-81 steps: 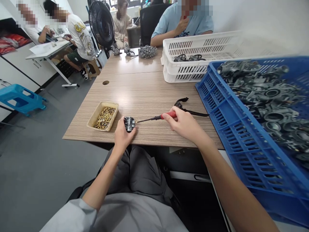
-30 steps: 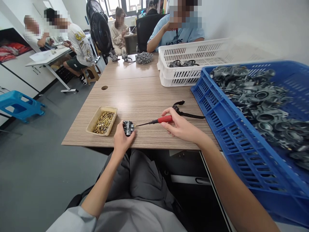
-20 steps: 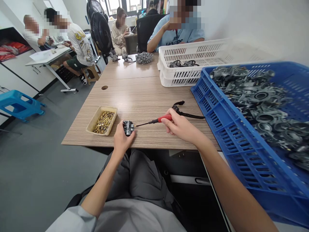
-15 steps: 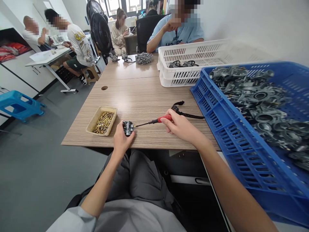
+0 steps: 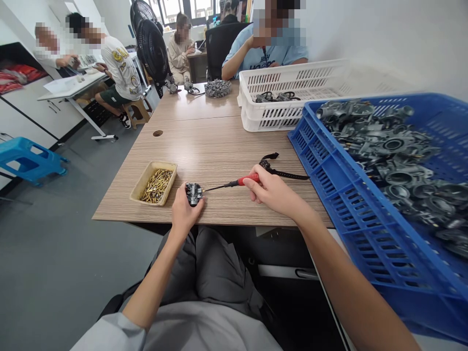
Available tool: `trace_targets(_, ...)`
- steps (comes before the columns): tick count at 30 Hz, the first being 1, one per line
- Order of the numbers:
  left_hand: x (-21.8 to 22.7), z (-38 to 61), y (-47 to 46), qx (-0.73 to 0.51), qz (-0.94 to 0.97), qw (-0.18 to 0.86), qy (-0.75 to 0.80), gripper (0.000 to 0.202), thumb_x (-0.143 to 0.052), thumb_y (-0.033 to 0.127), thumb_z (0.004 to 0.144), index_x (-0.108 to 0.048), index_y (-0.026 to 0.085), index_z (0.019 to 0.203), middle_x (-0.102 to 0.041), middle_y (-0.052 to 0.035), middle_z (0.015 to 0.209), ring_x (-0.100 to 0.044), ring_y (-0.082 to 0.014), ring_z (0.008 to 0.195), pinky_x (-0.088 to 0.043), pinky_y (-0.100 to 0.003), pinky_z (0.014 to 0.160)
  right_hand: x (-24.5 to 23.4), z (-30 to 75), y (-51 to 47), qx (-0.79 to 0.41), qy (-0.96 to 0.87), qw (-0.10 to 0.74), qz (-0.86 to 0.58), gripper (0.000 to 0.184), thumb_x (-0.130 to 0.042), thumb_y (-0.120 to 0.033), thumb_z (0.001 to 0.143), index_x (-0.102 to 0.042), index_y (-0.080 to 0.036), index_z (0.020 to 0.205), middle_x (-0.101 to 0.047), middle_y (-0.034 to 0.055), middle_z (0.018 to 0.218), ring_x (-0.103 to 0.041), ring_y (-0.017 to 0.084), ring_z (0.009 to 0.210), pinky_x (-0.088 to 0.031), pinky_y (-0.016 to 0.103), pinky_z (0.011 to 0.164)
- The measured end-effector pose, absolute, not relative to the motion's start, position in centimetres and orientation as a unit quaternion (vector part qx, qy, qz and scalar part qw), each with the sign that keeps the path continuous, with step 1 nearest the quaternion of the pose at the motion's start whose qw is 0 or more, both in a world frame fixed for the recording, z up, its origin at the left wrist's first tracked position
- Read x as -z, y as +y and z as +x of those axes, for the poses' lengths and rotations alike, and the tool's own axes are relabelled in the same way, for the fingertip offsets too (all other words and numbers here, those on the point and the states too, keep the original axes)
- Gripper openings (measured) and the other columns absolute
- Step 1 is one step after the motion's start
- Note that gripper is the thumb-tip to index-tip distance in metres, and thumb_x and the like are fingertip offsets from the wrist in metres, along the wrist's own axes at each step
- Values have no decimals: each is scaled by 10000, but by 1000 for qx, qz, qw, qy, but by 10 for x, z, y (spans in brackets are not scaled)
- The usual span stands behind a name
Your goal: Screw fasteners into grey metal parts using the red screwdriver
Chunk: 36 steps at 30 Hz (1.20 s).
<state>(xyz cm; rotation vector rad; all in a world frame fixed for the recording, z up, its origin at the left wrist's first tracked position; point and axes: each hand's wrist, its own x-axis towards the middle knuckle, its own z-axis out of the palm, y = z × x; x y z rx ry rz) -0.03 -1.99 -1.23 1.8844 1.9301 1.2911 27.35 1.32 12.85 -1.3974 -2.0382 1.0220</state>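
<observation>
two hands of yours are at work in the head view. your left hand (image 5: 183, 212) is curled round a small, rounded, grey-and-black metal part (image 5: 193, 193), thumb on the near side; your right hand (image 5: 268, 187) grasps the red handle of a slim, dark-shafted screwdriver (image 5: 231, 184). its tip points left, at or very near a tiny brass-coloured piece (image 5: 204, 190) on the metal part's right edge; whether it is seated is too small to tell.

the likeliest trouble is a slip: if the shaft leans out of line with that piece, the tip could jump out, scratch the metal or skid toward your left thumb, which sits close by. if your left grip slackens, the metal part may twist along with the screwdriver. anything dropped could roll off the near edge of the light-brown, wood-grained table (image 5: 204, 146), since you are working close to it.

the metal part looks dull silver with dark recesses and raised ridges, its finer detail unreadable. it is near the table's front edge, just right of a cream, rectangular tray (image 5: 144, 178) holding many slim, brass-coloured pieces (image 5: 158, 185); you can't tell whether it rests on the surface.
</observation>
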Motion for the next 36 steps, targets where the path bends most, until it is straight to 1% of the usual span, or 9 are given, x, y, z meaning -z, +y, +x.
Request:
trace_targets(3, 12, -1, -20, -432, 627, 74, 644, 658, -750, 384, 894, -467, 208, 1462, -648, -148, 1337, -625, -331, 1311, -521, -467, 1104, -125, 271, 14, -333, -743, 235, -531, 301, -529, -504, 1029, -482, -252, 870, -667, -3, 639, -641, 206, 636, -455, 327, 664)
trace_targets(7, 13, -2, -20, -434, 629, 71, 642, 662, -750, 375, 892, -466, 212, 1467, -646, -149, 1340, -623, -332, 1314, -520, -467, 1107, -123, 272, 15, -350, -740, 243, -521, 291, -517, -511, 1032, -493, -248, 908, -677, 5, 691, -655, 204, 658, -474, 323, 665)
trace_targets(11, 13, -2, -20, -432, 629, 72, 643, 661, -752, 377, 891, -470, 208, 1464, -645, -148, 1346, -626, -331, 1307, -519, -466, 1107, -126, 276, 15, -409, -734, 239, -486, 253, -581, -472, 1000, -477, -252, 1068, -672, 4, 817, -636, 180, 657, -511, 313, 633)
trace_targets(16, 13, -1, -20, -427, 631, 73, 643, 668, -749, 381, 894, -462, 203, 1471, -642, -154, 1353, -623, -333, 1311, -523, -467, 1100, -127, 280, 16, -466, -731, 225, -446, 345, -620, -424, 978, -411, -277, 1210, -607, -3, 901, -634, 170, 699, -535, 288, 579)
trace_targets(22, 12, 0, -20, -434, 629, 77, 640, 660, -751, 371, 896, -464, 208, 1468, -644, -151, 1343, -625, -323, 1311, -521, -456, 1105, -125, 278, 16, -479, -724, 238, -437, 303, -619, -401, 973, -428, -274, 1172, -654, 12, 919, -637, 173, 701, -517, 285, 564)
trace_targets(25, 12, 0, -20, -434, 628, 77, 642, 661, -752, 377, 894, -468, 201, 1465, -646, -152, 1344, -625, -326, 1310, -518, -460, 1108, -125, 274, 16, -408, -736, 245, -482, 208, -569, -429, 1007, -466, -250, 985, -656, -5, 753, -598, 169, 630, -467, 295, 590)
trace_targets(28, 12, 0, -21, -431, 628, 75, 644, 658, -741, 387, 903, -465, 196, 1469, -644, -153, 1359, -619, -327, 1320, -514, -458, 1111, -122, 272, 17, -342, -739, 239, -529, 313, -542, -492, 1024, -458, -250, 844, -622, -16, 603, -585, 183, 601, -435, 318, 633)
trace_targets(33, 13, -1, -21, -428, 630, 73, 644, 661, -739, 392, 908, -463, 194, 1474, -644, -152, 1365, -620, -328, 1314, -515, -457, 1107, -119, 272, 18, -351, -732, 241, -532, 319, -537, -518, 1022, -464, -252, 862, -642, -11, 635, -610, 193, 612, -443, 323, 642)
trace_targets(36, 14, -2, -20, -428, 631, 73, 644, 661, -737, 395, 909, -463, 193, 1476, -643, -154, 1370, -616, -328, 1318, -517, -458, 1106, -123, 275, 16, -392, -737, 237, -498, 248, -571, -479, 1004, -472, -252, 982, -640, -21, 720, -604, 178, 603, -465, 316, 631)
